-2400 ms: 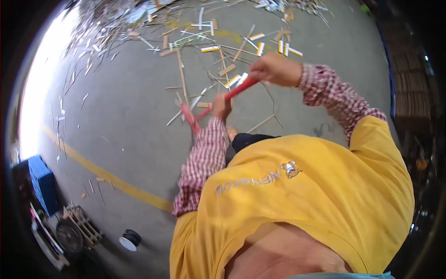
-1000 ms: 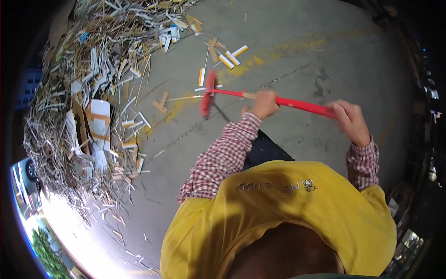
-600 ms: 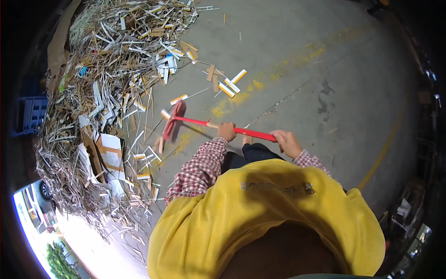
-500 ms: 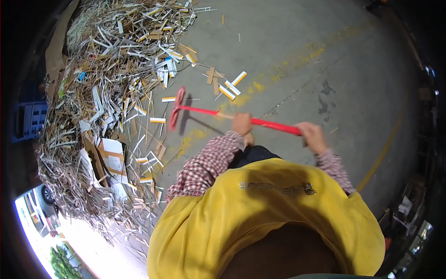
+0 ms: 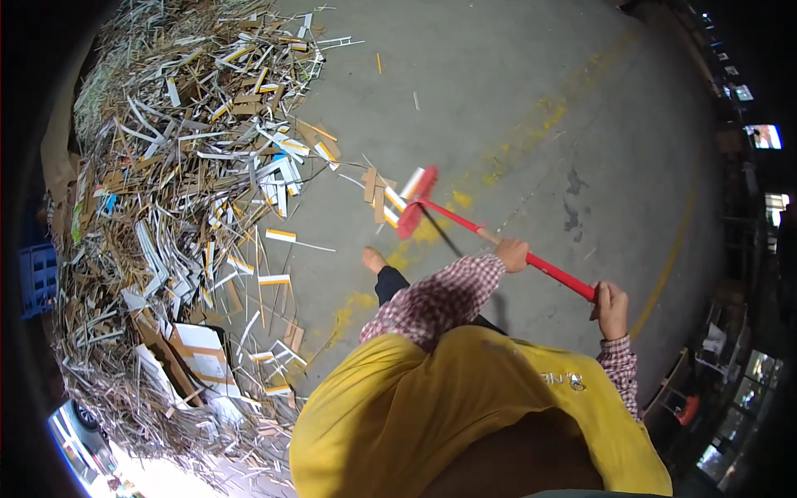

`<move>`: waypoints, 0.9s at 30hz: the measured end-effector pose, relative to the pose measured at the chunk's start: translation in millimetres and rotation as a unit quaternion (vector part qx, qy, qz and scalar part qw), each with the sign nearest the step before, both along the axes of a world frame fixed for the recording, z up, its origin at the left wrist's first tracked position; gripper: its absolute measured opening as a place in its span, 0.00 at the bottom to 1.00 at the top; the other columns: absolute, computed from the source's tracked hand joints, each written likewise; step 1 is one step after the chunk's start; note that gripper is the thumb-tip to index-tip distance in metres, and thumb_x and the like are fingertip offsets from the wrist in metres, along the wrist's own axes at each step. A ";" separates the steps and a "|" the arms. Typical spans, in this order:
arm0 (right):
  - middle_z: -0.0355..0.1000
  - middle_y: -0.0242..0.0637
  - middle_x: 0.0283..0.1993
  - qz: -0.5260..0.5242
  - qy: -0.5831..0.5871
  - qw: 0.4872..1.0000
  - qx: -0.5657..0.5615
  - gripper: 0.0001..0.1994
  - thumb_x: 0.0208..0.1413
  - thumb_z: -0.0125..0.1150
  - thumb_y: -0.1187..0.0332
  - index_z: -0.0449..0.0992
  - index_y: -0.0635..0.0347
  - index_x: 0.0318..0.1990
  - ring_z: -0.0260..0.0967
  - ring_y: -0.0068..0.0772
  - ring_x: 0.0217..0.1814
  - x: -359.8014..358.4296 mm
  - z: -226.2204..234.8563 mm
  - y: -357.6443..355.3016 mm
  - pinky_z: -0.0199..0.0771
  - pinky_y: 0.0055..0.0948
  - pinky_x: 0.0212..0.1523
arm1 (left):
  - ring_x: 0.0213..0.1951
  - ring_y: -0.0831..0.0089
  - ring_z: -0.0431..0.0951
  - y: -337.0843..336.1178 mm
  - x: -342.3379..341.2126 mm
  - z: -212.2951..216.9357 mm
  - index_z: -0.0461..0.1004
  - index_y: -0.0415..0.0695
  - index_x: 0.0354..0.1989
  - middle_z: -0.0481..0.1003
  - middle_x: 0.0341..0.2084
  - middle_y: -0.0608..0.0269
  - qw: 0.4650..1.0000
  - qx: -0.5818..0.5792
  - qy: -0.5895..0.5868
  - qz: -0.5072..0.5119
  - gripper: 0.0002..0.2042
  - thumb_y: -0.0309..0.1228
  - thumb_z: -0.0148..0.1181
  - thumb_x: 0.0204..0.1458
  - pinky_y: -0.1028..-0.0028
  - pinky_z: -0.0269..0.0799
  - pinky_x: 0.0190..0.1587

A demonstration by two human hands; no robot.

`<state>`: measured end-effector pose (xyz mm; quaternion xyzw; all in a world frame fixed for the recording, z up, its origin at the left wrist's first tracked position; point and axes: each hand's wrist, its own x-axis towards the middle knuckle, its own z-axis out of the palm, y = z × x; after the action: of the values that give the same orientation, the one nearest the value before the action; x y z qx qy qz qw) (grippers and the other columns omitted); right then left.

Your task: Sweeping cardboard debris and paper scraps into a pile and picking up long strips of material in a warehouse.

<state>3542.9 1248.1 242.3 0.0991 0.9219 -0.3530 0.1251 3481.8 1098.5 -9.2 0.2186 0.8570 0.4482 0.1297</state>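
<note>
A broom (image 5: 564,277) with a red head and a mostly red handle slants across the floor in front of me. My left hand (image 5: 512,255) grips the middle of its handle, and my right hand (image 5: 612,310) is closed round the far end. The broom head touches or overlaps white and yellow cardboard strips (image 5: 393,198). Beside them are brown cardboard pieces (image 5: 369,184). A large heap of paper and cardboard scraps (image 5: 178,158) spreads along the left.
A torn white and brown carton (image 5: 202,353) lies in the heap, with a blue crate (image 5: 38,278) beyond it. My bare foot (image 5: 374,259) is on the concrete floor (image 5: 515,83), which has worn yellow lines. Racks and clutter (image 5: 722,340) stand at the right edge.
The broom head has swung right, away from the heap's edge and onto the loose strips. Both hands have moved right with the handle, and my foot now shows forward.
</note>
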 end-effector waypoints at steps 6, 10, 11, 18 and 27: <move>0.68 0.38 0.22 0.107 -0.045 0.993 -0.026 0.16 0.53 0.41 0.60 0.71 0.64 0.32 0.62 0.24 0.12 -67.7 -126.1 -196.4 0.63 0.24 0.15 | 0.31 0.56 0.71 -254.2 -55.2 -83.5 0.73 0.43 0.20 0.71 0.21 0.51 0.985 -0.160 -0.006 0.072 0.05 0.28 0.56 0.32 0.61 0.65 0.36; 0.67 0.50 0.28 0.270 0.105 0.949 -0.127 0.11 0.53 0.39 0.69 0.68 0.63 0.37 0.67 0.50 0.29 -115.7 -202.7 -380.5 0.65 0.38 0.31 | 0.33 0.57 0.70 -459.4 -91.0 -88.7 0.73 0.44 0.23 0.71 0.24 0.53 0.930 -0.334 0.001 0.155 0.08 0.30 0.58 0.31 0.62 0.64 0.39; 0.68 0.49 0.26 0.292 0.146 0.932 -0.157 0.11 0.53 0.39 0.68 0.68 0.63 0.37 0.67 0.49 0.28 -125.0 -208.8 -404.4 0.65 0.38 0.30 | 0.32 0.58 0.71 -499.4 -94.7 -83.3 0.73 0.45 0.22 0.71 0.22 0.54 0.938 -0.303 0.040 0.165 0.07 0.31 0.57 0.33 0.62 0.63 0.38; 0.65 0.36 0.17 0.181 -0.105 0.936 -0.285 0.14 0.55 0.38 0.64 0.68 0.65 0.34 0.58 0.21 0.09 -140.5 -166.3 -408.3 0.61 0.23 0.11 | 0.27 0.65 0.71 -563.4 -48.9 10.7 0.72 0.47 0.16 0.70 0.15 0.60 0.893 -0.340 0.162 0.248 0.04 0.32 0.54 0.37 0.67 0.59 0.34; 0.65 0.33 0.18 0.455 -0.355 0.816 -0.048 0.16 0.51 0.48 0.60 0.67 0.67 0.38 0.59 0.20 0.13 -87.1 -83.9 -282.7 0.58 0.21 0.14 | 0.27 0.62 0.70 -399.9 62.8 33.8 0.70 0.44 0.16 0.70 0.16 0.58 0.913 -0.246 0.097 0.310 0.04 0.30 0.56 0.31 0.65 0.61 0.35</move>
<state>3455.8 965.4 158.4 -0.2190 0.7355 -0.2403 0.5944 3544.6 698.6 24.6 -0.0551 0.9733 0.2173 -0.0497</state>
